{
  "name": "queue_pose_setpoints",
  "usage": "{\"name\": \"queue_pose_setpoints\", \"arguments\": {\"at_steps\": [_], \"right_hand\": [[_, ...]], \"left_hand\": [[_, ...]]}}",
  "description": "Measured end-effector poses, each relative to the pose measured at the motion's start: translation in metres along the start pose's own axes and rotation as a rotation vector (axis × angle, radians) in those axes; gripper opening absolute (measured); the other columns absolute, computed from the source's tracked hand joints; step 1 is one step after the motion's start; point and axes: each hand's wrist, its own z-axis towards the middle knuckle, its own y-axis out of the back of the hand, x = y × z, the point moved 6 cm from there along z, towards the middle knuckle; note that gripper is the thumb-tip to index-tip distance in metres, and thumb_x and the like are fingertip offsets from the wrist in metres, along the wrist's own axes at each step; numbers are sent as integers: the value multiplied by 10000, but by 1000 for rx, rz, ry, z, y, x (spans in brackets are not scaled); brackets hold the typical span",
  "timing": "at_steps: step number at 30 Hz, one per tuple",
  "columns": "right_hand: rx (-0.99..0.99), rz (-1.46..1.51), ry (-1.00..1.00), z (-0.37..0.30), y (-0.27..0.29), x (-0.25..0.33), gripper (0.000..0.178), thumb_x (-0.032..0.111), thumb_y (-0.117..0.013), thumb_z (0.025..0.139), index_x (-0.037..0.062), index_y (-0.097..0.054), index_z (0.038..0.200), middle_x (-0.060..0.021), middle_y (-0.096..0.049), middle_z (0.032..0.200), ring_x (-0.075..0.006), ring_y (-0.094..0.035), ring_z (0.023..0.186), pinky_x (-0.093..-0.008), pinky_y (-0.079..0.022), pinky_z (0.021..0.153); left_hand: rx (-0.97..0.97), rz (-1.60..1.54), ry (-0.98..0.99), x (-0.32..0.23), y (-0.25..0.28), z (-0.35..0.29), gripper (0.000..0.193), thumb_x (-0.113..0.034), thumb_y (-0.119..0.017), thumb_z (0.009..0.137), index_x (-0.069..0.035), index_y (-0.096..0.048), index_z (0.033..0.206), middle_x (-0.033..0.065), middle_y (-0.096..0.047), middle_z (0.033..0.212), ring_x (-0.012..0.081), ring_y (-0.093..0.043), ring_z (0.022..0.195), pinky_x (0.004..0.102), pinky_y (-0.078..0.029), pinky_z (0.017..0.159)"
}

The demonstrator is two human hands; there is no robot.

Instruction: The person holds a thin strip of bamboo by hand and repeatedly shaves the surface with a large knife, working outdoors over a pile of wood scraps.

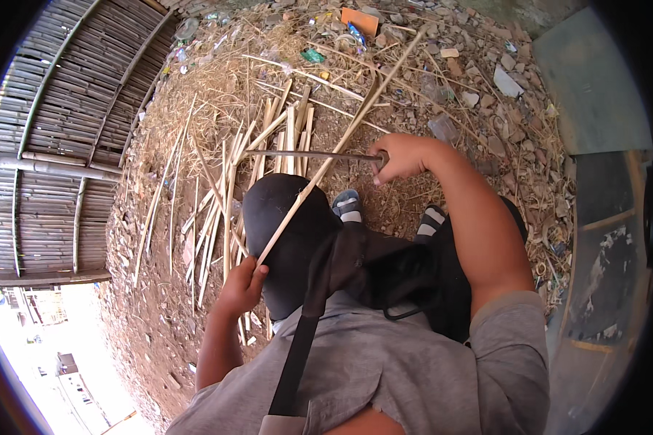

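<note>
My left hand (244,285) is closed around the near end of a long bamboo strip (306,190). From there the strip slants up and to the right, past my bent, dark-trousered knee (281,199), toward the rubble at the far side. My right hand (405,156) grips the handle of a long, narrow, dark-bladed knife (292,153). Its blade points left and crosses the strip about midway; whether the two touch, I cannot tell. Beyond the knee lies a loose pile of split bamboo strips (290,130), partly hidden behind the blade and my leg.
More thin bamboo strips (168,192) lie on the straw-strewn dirt to the left. A bamboo-slat wall (58,87) borders that side. Broken stones and litter cover the far ground, with an orange piece (360,22) among them. Grey and dark sheets (595,87) stand at the right.
</note>
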Motion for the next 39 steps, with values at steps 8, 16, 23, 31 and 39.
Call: {"name": "queue_pose_setpoints", "arguments": {"at_steps": [8,16,23,31,39], "right_hand": [[-189,-314,-2,-5,-15,40,466,261,-729,722,84,-723,1153,-177,-721,1075,-340,-689,1026,-420,-549,885],[-451,-66,-197,-2,39,-36,505,246,-715,731,60,-706,1200,-209,-709,1122,-354,-685,1046,-416,-544,922],[-239,-261,29,-9,-9,32,540,268,-747,742,1,-674,1206,-216,-714,1062,-332,-698,985,-417,-544,878],[-435,-41,-209,-15,47,-24,533,234,-690,748,38,-672,1243,-213,-708,1093,-333,-686,1027,-426,-546,875],[-219,-282,51,2,-4,10,565,300,-771,755,10,-662,1228,-172,-724,981,-308,-706,927,-412,-548,824]], "left_hand": [[-42,64,-22,-7,0,-4,341,-329,-527,1044,-21,-512,896,198,-594,676,413,-622,655,462,-458,591],[-20,117,14,-10,2,-3,354,-340,-550,1031,-18,-514,886,206,-605,683,436,-620,664,474,-465,597],[53,27,115,-6,1,-2,354,-337,-550,1038,-23,-510,880,175,-592,692,320,-617,655,420,-466,612],[8,60,39,-10,6,-3,362,-337,-552,1038,-13,-517,880,159,-587,687,276,-608,643,404,-470,610],[56,-54,49,5,-3,-1,372,-351,-549,1042,-15,-510,886,122,-565,649,229,-593,604,384,-458,572]]}}
